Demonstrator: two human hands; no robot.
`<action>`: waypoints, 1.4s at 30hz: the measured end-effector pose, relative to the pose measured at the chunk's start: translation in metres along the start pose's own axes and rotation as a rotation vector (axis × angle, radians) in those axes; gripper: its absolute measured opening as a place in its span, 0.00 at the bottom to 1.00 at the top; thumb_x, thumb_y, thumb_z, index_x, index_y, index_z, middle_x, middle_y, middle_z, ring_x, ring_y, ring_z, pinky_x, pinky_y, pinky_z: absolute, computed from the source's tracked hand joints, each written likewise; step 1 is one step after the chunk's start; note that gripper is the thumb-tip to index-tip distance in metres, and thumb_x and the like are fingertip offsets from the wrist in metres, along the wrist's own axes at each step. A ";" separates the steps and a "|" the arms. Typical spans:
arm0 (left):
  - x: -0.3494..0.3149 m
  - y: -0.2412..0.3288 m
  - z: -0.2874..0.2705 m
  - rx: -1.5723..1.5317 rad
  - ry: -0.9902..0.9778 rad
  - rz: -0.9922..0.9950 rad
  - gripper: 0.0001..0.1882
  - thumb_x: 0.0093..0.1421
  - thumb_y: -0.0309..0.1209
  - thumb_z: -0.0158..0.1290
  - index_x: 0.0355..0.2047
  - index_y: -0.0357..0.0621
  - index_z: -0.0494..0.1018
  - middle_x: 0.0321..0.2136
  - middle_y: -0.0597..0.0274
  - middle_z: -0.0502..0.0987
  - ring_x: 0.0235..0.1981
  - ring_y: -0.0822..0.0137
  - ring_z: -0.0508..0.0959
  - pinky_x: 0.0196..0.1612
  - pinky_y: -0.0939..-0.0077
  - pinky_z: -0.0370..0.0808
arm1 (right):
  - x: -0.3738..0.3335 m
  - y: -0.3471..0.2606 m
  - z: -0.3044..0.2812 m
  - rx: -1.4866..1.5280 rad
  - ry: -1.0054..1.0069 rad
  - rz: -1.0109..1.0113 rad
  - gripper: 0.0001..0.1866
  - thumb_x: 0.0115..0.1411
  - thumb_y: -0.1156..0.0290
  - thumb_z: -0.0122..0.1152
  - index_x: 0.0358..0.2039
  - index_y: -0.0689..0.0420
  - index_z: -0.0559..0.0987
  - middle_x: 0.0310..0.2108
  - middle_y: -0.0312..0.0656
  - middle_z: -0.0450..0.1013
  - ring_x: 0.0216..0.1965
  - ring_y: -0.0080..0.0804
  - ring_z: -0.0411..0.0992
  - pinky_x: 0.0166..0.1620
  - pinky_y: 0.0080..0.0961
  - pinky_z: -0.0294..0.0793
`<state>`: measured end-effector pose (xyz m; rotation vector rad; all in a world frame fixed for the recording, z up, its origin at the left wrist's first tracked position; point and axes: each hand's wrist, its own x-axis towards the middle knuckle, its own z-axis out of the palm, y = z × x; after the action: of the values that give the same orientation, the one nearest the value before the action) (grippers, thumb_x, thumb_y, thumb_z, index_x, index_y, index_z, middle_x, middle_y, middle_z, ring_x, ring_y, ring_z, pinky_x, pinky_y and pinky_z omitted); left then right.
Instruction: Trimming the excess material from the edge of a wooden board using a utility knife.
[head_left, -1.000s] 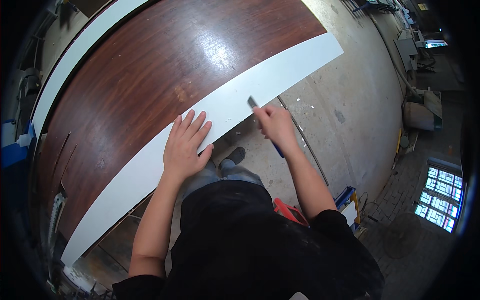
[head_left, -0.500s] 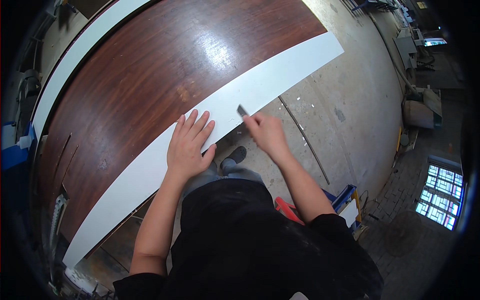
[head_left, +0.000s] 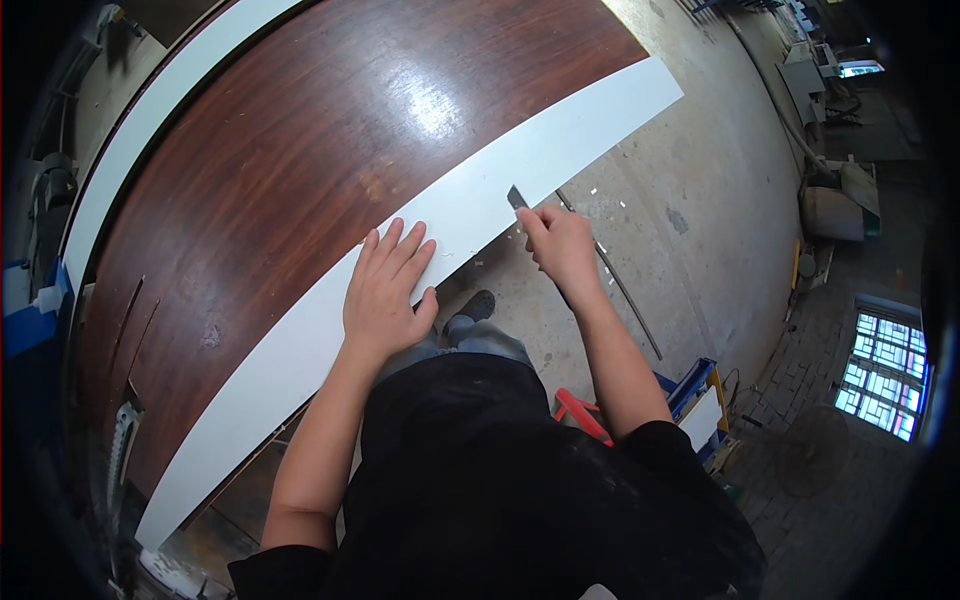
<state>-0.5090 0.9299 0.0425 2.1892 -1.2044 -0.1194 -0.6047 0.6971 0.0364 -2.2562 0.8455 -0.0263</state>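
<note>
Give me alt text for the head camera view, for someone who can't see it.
A left hand rests flat on a white strip along a brown tabletop; the right hand holds a knife near the strip's edge. White scraps dot the floor.

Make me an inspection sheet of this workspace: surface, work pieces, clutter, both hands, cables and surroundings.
Surface: broad, glossy brown wood-grain tabletop, scuffed, with dark line marks toward the left.
Job's things: long, flat white strip along the near edge; grey-bladed hand tool, handle mostly hidden in the fist.
Clutter: small white scraps and a long, thin dark rod on the grey concrete floor; red, angular object, kind unclear.
Left hand: flat on the strip, fingers spread.
Right hand: closed around the tool; blade contact cannot be judged.
Cables: nothing seen for certain; the picture's rim is too dark to tell.
Surroundings: bright, many-paned window at right.
</note>
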 end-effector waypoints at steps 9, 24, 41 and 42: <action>-0.001 -0.001 0.001 0.009 0.007 0.013 0.28 0.49 0.30 0.57 0.53 0.41 0.74 0.61 0.54 0.70 0.67 0.51 0.64 0.70 0.50 0.54 | 0.013 -0.005 -0.019 0.034 0.011 0.189 0.18 0.63 0.57 0.60 0.29 0.62 0.82 0.24 0.55 0.76 0.29 0.54 0.77 0.34 0.43 0.75; 0.001 -0.001 0.003 0.021 0.000 0.017 0.29 0.49 0.30 0.56 0.55 0.40 0.73 0.62 0.54 0.69 0.67 0.51 0.63 0.71 0.50 0.53 | -0.024 -0.015 0.018 -0.002 -0.030 -0.022 0.20 0.64 0.57 0.60 0.26 0.63 0.80 0.16 0.41 0.74 0.17 0.26 0.74 0.23 0.28 0.72; -0.012 -0.015 -0.001 -0.515 0.280 -0.167 0.35 0.43 0.19 0.40 0.56 0.36 0.71 0.59 0.44 0.71 0.64 0.48 0.68 0.68 0.59 0.60 | -0.028 -0.035 0.011 0.227 -0.139 0.229 0.19 0.62 0.56 0.61 0.27 0.62 0.82 0.25 0.56 0.76 0.29 0.58 0.76 0.35 0.42 0.77; -0.013 -0.015 -0.001 -0.511 0.280 -0.168 0.35 0.43 0.19 0.40 0.56 0.36 0.71 0.59 0.44 0.71 0.64 0.48 0.68 0.68 0.59 0.60 | -0.030 -0.035 0.017 0.230 -0.141 0.228 0.19 0.62 0.56 0.61 0.27 0.62 0.82 0.25 0.56 0.76 0.29 0.58 0.76 0.35 0.42 0.77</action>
<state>-0.5052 0.9466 0.0320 1.7793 -0.7345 -0.1637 -0.6046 0.7436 0.0520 -1.9145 0.9659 0.1331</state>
